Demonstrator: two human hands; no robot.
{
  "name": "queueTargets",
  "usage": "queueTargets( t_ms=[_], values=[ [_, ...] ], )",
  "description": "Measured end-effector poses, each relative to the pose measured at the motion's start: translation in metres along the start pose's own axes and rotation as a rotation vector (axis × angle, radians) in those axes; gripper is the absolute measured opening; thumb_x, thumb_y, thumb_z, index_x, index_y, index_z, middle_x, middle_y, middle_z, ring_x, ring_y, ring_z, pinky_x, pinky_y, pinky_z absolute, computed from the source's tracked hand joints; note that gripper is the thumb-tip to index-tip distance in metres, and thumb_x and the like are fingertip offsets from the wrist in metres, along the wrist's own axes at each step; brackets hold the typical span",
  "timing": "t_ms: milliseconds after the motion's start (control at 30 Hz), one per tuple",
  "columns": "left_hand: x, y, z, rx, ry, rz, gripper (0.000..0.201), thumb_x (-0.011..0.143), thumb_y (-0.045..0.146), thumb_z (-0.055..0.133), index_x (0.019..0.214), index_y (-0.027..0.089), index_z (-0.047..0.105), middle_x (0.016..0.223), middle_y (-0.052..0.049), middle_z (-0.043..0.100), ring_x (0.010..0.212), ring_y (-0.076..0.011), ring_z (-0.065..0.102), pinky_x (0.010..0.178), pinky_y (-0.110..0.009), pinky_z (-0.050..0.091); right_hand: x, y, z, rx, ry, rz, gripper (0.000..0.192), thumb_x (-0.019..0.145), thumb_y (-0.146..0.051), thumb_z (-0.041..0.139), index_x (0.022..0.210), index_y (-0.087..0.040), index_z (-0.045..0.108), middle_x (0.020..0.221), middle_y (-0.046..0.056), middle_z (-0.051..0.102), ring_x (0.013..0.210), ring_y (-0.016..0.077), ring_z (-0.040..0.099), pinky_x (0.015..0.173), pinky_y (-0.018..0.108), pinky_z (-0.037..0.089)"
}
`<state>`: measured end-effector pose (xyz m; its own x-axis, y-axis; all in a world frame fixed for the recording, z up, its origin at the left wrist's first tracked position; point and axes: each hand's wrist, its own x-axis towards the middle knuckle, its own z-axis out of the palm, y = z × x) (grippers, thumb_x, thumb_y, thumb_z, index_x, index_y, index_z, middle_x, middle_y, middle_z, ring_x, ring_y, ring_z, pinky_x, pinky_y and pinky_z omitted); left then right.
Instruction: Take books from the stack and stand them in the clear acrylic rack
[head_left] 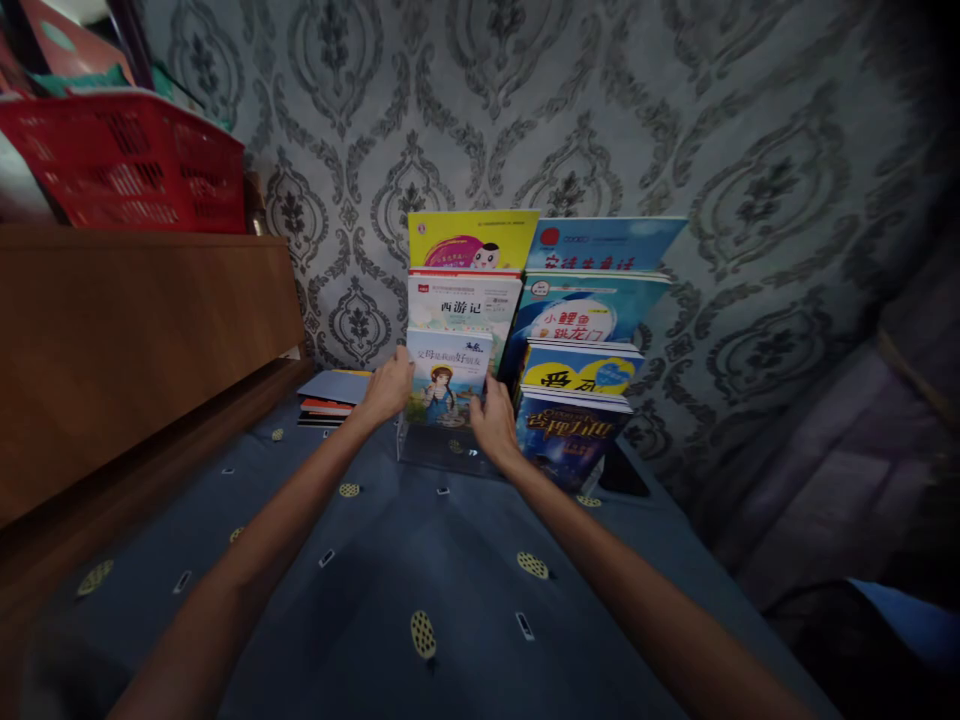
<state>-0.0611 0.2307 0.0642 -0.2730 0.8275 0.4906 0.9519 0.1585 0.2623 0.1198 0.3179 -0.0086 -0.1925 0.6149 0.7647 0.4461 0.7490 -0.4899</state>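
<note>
Between my two hands is a small book (448, 385) with a girl in a yellow hat on its pale blue cover. My left hand (391, 384) grips its left edge, and my right hand (495, 420) has hold of the right edge. The book is upright at the front of a clear stand (427, 458), its bottom just above or at the stand's front part; I cannot tell which. Behind it rise a white book (463, 300) and a yellow book (472, 238). In the column to the right are a dark blue book (570, 435), a yellow-and-blue book (581, 370) and blue books (574, 308).
A low pile of books (330, 392) lies left of the stand. The table has a dark blue cloth (360, 600) with a pineapple print. A wooden cabinet (142, 340) with a red basket (135, 155) on top borders the left side. Patterned wallpaper (480, 120) is behind.
</note>
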Motion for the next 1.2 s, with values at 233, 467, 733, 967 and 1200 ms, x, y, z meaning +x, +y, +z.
queueTargets(
  t_ms=[233, 467, 733, 967, 1200],
  values=[
    [-0.001, 0.002, -0.003, 0.014, 0.034, -0.012, 0.02, 0.103, 0.027, 0.038, 0.116, 0.016, 0.048, 0.117, -0.02, 0.066, 0.104, -0.0308, 0.068, 0.085, -0.037, 0.049, -0.003, -0.003, -0.003, 0.007, -0.02, 0.014, 0.053, 0.086, -0.023, 0.043, 0.138, -0.014, 0.049, 0.115, 0.018, 0.06, 0.111, 0.0337, 0.058, 0.1, 0.052, 0.048],
    [0.003, 0.005, -0.011, 0.045, 0.02, -0.03, 0.024, 0.105, 0.029, 0.031, 0.118, 0.017, 0.048, 0.118, -0.018, 0.067, 0.105, -0.0326, 0.068, 0.086, -0.04, 0.049, -0.007, -0.007, -0.006, 0.0, -0.049, 0.025, 0.056, 0.087, -0.024, 0.043, 0.141, -0.01, 0.046, 0.121, 0.021, 0.059, 0.117, 0.0346, 0.055, 0.103, 0.053, 0.045],
    [0.003, 0.005, -0.013, 0.083, 0.001, -0.03, 0.026, 0.106, 0.029, 0.028, 0.118, 0.018, 0.047, 0.118, -0.016, 0.067, 0.106, -0.0299, 0.068, 0.087, -0.038, 0.05, -0.009, -0.006, -0.009, 0.027, -0.072, 0.016, 0.058, 0.087, -0.024, 0.043, 0.144, -0.012, 0.045, 0.122, 0.018, 0.06, 0.116, 0.0317, 0.056, 0.102, 0.051, 0.047],
    [-0.003, 0.006, -0.016, 0.046, 0.018, -0.028, 0.027, 0.105, 0.029, 0.03, 0.122, 0.015, 0.047, 0.121, -0.017, 0.066, 0.11, -0.0292, 0.066, 0.091, -0.038, 0.049, -0.015, -0.004, -0.012, 0.053, -0.086, -0.004, 0.057, 0.088, -0.023, 0.043, 0.144, -0.014, 0.045, 0.124, 0.018, 0.06, 0.118, 0.0317, 0.056, 0.104, 0.053, 0.047],
    [-0.012, 0.002, -0.016, -0.044, 0.033, 0.002, 0.03, 0.104, 0.028, 0.03, 0.125, 0.013, 0.046, 0.108, -0.016, 0.069, 0.105, -0.0296, 0.067, 0.089, -0.038, 0.05, -0.024, -0.002, -0.016, 0.058, -0.093, -0.006, 0.057, 0.089, -0.025, 0.043, 0.144, -0.01, 0.045, 0.132, 0.02, 0.057, 0.126, 0.0323, 0.053, 0.109, 0.052, 0.043]
  ],
)
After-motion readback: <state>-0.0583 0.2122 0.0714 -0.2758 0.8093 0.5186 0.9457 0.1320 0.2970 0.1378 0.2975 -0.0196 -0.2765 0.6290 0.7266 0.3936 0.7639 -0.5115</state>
